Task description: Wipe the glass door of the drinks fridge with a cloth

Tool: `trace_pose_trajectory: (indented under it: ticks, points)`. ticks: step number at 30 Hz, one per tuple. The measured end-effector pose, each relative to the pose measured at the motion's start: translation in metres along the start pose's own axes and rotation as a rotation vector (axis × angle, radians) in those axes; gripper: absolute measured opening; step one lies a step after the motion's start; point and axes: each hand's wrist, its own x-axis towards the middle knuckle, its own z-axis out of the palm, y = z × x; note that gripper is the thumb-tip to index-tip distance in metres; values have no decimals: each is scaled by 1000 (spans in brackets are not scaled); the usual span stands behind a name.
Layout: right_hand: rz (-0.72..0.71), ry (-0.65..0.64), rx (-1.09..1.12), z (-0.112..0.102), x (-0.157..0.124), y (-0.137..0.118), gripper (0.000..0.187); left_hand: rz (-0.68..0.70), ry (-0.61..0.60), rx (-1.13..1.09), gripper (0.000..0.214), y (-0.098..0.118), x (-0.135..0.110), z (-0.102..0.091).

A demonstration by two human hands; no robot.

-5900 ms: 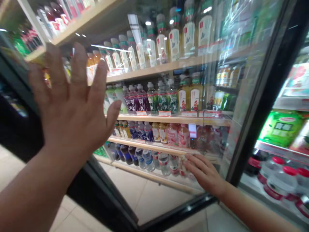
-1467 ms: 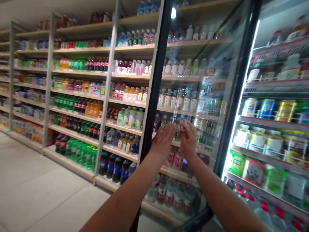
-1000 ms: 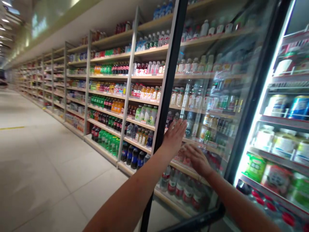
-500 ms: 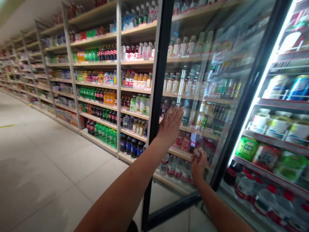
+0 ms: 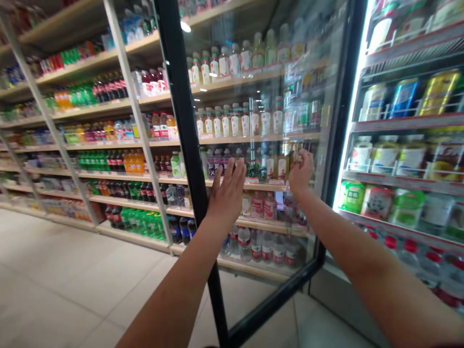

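Note:
An open glass cooler door (image 5: 282, 87) with a black frame (image 5: 180, 125) stands in front of me. My left hand (image 5: 227, 193) lies flat on the glass near the frame, fingers stretched upward. My right hand (image 5: 300, 171) is curled against the glass further right, near the hinge side, fingers closed round a small pale crumpled wad (image 5: 296, 157) that I cannot name for certain. Through the glass I see rows of drink bottles (image 5: 232, 123) on wooden shelves.
The lit cooler interior (image 5: 402, 159) at right holds cans, tubs and red-capped bottles. Long shelves of soft drinks (image 5: 108, 162) run off to the left along a pale tiled floor (image 5: 72, 280). The door's bottom edge (image 5: 275, 302) juts over the floor.
My right hand has risen from low on the glass to about shoulder height beside the left. My left hand stays flat on the door. The view has swung to the right.

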Motion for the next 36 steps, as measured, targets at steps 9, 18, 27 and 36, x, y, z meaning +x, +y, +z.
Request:
trace_pose_trajectory:
  ticks: [9, 18, 27, 36]
  points:
    - [-293, -353, 18, -42, -226, 8, 42, 14, -29, 38, 66, -7, 2, 2]
    - [-196, -173, 129, 19, -73, -65, 47, 20, 4, 58, 62, -13, 3, 5]
    - [-717, -566, 191, -20, -228, -81, 35, 36, 12, 49, 65, -16, 3, 6]
    - [-317, -240, 99, 18, -84, -78, 47, 30, 15, 59, 59, -16, 4, 8]
